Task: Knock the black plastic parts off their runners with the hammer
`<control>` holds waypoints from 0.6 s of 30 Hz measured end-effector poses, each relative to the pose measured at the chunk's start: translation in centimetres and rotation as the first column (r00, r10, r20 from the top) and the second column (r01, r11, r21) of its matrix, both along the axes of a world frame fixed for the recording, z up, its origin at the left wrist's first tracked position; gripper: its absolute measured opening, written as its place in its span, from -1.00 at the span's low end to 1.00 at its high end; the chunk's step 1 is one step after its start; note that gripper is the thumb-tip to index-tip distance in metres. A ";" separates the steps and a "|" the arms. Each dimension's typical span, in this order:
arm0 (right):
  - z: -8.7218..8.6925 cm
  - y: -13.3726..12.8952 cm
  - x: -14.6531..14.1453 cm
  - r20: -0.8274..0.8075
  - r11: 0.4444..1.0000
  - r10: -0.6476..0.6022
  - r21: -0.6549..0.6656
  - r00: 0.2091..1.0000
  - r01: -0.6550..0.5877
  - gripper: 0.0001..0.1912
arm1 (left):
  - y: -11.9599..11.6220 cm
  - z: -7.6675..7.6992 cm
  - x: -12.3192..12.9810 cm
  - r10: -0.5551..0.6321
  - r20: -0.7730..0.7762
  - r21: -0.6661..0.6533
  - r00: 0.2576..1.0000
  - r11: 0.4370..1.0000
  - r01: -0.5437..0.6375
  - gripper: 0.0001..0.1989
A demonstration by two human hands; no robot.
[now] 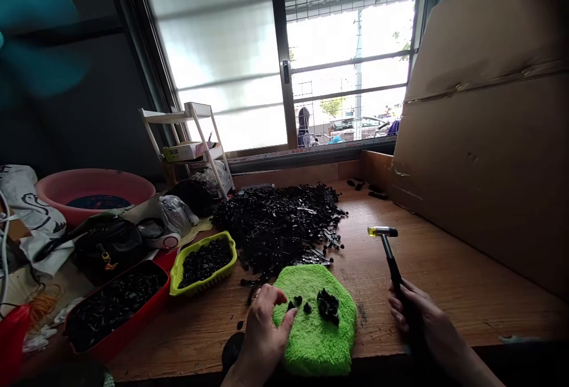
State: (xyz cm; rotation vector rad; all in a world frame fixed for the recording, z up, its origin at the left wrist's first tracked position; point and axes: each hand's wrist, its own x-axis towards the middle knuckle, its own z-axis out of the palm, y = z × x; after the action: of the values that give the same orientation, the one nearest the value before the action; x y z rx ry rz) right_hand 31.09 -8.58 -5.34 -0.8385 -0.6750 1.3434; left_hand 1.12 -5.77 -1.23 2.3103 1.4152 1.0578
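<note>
My right hand [420, 310] is wrapped round the black handle of a small mallet [390, 256], held up over the table to the right. Its metal head has a yellow face on one side and a black one on the other. At the left edge of a green fluffy cloth pad [320, 351], the thumb and forefinger of my left hand [267, 328] close around a small black part [291, 306]. Two more small black pieces [307, 308] lie just beside those fingertips. Farther right on the pad sits a clump of black parts [328, 307].
A large heap of black parts [284, 221] spreads behind the pad. On the left stand a yellow-green basket [234, 250] and a red container [162, 298], both holding black pieces. A tall cardboard sheet [480, 138] borders the right. A white rack [195, 111] stands near the window.
</note>
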 end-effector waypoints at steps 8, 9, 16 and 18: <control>-0.2 0.1 0.1 -0.013 1.000 0.016 0.023 1.000 -0.015 -0.84 | -0.3 -0.4 -0.2 -0.036 -0.027 -0.039 0.999 0.999 0.034 -0.86; -0.3 0.1 0.1 -0.017 1.000 0.018 0.024 1.000 -0.018 -0.85 | -0.1 -0.1 -0.1 -0.032 -0.011 -0.042 0.999 0.999 0.032 -0.85; -1.3 0.3 0.6 -0.015 0.999 0.033 0.014 0.999 -0.033 -0.81 | 1.3 1.3 2.6 0.046 -0.143 -0.026 0.989 0.998 -0.050 -0.96; -1.8 0.4 0.8 -0.013 0.999 0.040 0.008 0.999 -0.040 -0.78 | 1.4 1.4 3.3 0.055 -0.185 0.012 0.981 0.998 -0.054 -0.91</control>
State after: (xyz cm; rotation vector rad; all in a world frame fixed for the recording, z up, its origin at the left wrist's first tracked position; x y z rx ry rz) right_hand 31.89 -8.17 -7.09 -0.8134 -0.6897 1.3806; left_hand 4.41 -4.34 0.15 2.4422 1.5524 0.8817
